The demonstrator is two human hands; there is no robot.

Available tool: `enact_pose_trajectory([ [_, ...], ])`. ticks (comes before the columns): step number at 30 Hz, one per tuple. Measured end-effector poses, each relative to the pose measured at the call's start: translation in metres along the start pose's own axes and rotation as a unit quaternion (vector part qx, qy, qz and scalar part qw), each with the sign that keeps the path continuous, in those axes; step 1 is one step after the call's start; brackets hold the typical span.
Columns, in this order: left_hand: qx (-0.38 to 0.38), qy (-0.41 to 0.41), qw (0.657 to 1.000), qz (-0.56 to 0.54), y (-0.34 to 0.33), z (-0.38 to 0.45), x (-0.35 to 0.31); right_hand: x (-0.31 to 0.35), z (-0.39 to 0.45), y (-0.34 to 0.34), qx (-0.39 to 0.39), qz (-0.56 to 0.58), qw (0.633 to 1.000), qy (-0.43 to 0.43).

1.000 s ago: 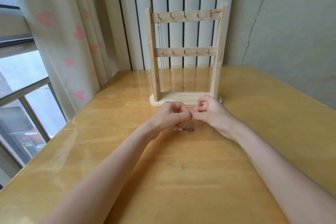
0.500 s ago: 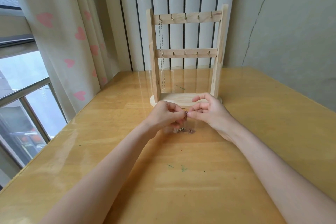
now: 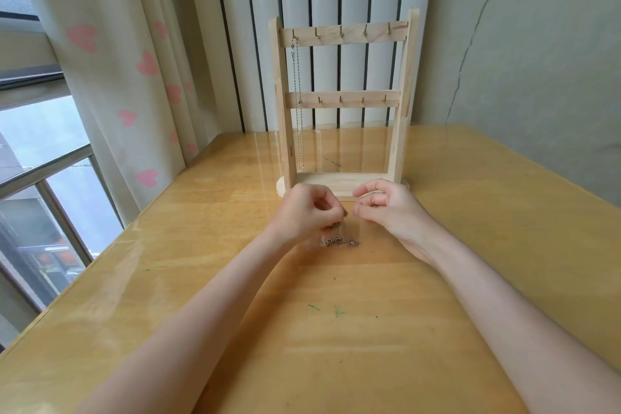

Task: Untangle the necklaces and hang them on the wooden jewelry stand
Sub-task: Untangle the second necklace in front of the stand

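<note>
Far left of our hands: window and heart-print curtain.

Left hand: fingers curled, pinching a fine chain at the fingertips. The tangled necklaces hang from that pinch and pool on the tabletop just below and slightly right of it; a small patterned pendant lies at the bundle's left end.

Right hand: just right of the bundle, fingers loosely curled, thumb and forefinger close together. We cannot tell whether a strand runs between them; too fine to see.

Beyond both hands: wooden jewelry stand, its base just behind our knuckles. One silver chain already hangs from the leftmost top hook. The other hooks are bare.

Progress, as we judge it: one necklace done; the knot is not yet worked loose, so the separating and the rest of the hanging remain.

Against half a second ago: our hands met fingertip to fingertip over the knot; now the right has drawn off to the right, leaving a gap. The bundle sits in much the same spot.
</note>
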State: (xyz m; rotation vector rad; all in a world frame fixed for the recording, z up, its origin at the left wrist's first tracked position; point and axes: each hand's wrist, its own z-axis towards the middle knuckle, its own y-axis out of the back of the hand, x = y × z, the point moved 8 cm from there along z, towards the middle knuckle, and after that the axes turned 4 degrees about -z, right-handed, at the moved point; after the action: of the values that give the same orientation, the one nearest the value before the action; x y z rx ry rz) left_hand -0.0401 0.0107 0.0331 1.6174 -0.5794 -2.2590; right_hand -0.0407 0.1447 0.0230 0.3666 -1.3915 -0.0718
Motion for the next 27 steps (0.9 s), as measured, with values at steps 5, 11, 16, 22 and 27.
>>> enact_pose_trajectory([
  [5,0.009,0.045,0.994,-0.097,0.000,-0.001,0.005,0.002,0.001,0.000,0.008,0.004,1.000,0.022],
  [11,0.019,0.041,0.995,-0.090,-0.002,-0.002,0.003,0.004,0.000,0.001,0.002,-0.005,1.000,0.026],
  [16,0.035,0.023,0.998,-0.056,-0.006,-0.001,0.003,0.002,-0.001,0.002,-0.001,-0.029,1.000,0.010],
  [22,0.052,-0.016,0.999,0.003,-0.010,-0.002,-0.005,-0.003,-0.002,-0.004,0.020,-0.043,0.999,-0.025],
  [27,0.062,0.001,0.998,0.001,-0.011,-0.005,-0.003,0.000,-0.003,-0.002,0.018,-0.007,1.000,-0.018],
])
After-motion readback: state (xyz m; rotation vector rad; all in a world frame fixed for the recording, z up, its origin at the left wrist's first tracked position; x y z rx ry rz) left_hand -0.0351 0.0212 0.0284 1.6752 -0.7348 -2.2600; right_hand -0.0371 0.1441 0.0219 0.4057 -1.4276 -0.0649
